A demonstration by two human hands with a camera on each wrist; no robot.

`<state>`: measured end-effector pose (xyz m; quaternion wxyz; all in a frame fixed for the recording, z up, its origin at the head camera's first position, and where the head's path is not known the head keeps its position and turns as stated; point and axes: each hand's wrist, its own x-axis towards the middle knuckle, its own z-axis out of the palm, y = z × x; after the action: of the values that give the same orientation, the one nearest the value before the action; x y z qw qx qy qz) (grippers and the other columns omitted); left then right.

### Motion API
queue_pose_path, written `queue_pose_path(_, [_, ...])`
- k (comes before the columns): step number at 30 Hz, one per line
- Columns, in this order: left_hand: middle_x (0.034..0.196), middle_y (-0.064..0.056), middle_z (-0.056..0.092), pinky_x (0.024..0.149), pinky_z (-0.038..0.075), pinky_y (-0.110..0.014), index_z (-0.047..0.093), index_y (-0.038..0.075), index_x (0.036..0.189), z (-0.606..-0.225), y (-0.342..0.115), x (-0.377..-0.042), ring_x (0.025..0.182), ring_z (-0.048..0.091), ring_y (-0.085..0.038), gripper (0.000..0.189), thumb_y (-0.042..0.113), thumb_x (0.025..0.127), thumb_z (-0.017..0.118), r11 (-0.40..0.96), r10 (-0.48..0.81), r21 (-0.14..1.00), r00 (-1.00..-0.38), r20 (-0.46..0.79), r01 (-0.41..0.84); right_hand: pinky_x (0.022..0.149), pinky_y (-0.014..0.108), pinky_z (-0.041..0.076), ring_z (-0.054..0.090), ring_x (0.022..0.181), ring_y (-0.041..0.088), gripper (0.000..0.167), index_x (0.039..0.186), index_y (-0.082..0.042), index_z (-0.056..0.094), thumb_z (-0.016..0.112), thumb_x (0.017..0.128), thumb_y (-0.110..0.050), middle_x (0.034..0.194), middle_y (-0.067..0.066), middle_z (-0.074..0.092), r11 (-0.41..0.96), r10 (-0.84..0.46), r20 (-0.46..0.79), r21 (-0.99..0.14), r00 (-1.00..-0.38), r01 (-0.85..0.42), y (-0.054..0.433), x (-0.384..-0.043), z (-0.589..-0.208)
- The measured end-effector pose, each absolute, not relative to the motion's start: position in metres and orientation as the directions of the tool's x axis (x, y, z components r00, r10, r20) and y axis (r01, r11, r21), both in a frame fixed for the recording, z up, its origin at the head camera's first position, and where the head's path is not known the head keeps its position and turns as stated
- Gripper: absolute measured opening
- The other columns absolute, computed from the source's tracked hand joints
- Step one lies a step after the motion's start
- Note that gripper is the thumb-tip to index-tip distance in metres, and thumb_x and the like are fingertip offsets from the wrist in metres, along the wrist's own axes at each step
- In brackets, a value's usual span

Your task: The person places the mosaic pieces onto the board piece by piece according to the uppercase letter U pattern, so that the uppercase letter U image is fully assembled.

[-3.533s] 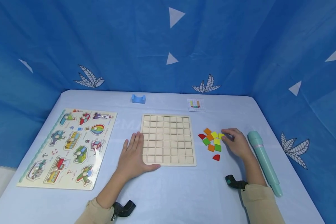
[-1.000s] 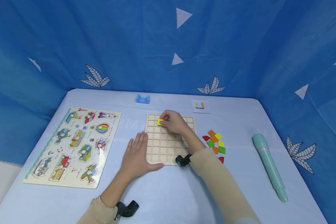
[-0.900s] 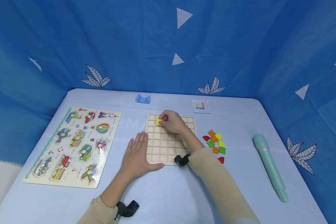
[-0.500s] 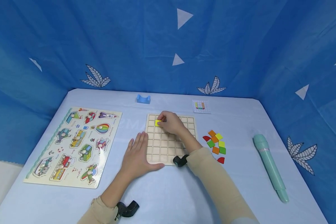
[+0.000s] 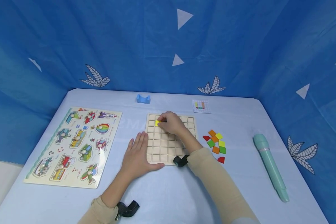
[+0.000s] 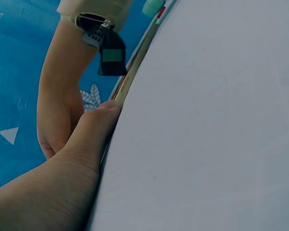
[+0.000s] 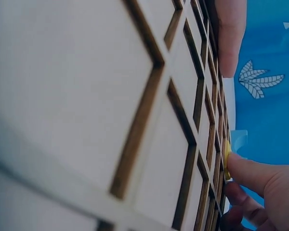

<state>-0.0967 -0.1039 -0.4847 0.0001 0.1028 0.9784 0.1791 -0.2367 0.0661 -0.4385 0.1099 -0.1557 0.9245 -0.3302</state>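
A yellow square tile [image 5: 158, 123] lies at the upper left of the wooden grid board [image 5: 164, 143], around the second column and second row. My right hand [image 5: 172, 123] pinches this tile against the board with thumb and fingers; in the right wrist view the thumb covers part of the yellow tile [image 7: 227, 159]. My left hand [image 5: 136, 158] lies flat, fingers straight along the board's left edge and thumb at its front edge. In the left wrist view the left thumb [image 6: 98, 120] touches the board's side. The right forearm hides some grid cells.
Loose orange, yellow, green and red tiles [image 5: 214, 139] lie right of the board. Behind it are a small pattern card [image 5: 201, 106] and a blue block [image 5: 143, 99]. A vehicle picture puzzle [image 5: 75, 147] lies left, a teal microphone-shaped object [image 5: 270, 168] right.
My right hand has brought a yellow tile from the loose pile to the board. During the last second the tile shifted slightly left, then settled. The left hand stays put.
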Motion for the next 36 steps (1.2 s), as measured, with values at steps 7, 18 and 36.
queue_pose_path(7, [0.167,-0.014,0.009,0.126,0.007,-0.050,0.010,0.002,0.159,-0.485,-0.104,-0.097,0.157,0.005,-0.028,0.140,0.094,0.063,0.054,0.915,0.204,0.350,-0.979,0.032,0.202,0.088,0.032,0.053,0.062,0.098,0.014,0.023,0.114,-0.014,0.073,0.070,0.093,-0.023,0.107,-0.001,0.064,0.753,-0.398,-0.124,-0.609,-0.909,-0.247,0.071,-0.234,-0.433])
queue_pose_path(18, [0.167,-0.015,0.011,0.126,0.008,-0.050,0.011,0.001,0.158,-0.482,-0.103,-0.096,0.156,0.007,-0.028,0.140,0.092,0.063,0.057,0.915,0.202,0.350,-0.979,0.036,0.201,0.082,0.035,0.051,0.058,0.090,0.018,0.022,0.114,-0.016,0.069,0.067,0.096,-0.027,0.100,-0.002,0.066,0.697,-0.419,-0.086,-0.668,-0.904,-0.259,0.095,-0.226,-0.414])
queue_pose_path(36, [0.167,-0.014,0.011,0.125,0.010,-0.052,0.012,0.001,0.158,-0.482,-0.102,-0.096,0.156,0.007,-0.029,0.140,0.090,0.062,0.060,0.909,0.197,0.370,-0.980,0.030,0.193,0.054,0.033,0.044,0.049,0.071,0.026,0.031,0.123,-0.015,0.065,0.067,0.096,-0.028,0.104,0.001,0.063,0.708,-0.295,-0.083,-0.688,-0.952,-0.159,0.180,-0.203,-0.399])
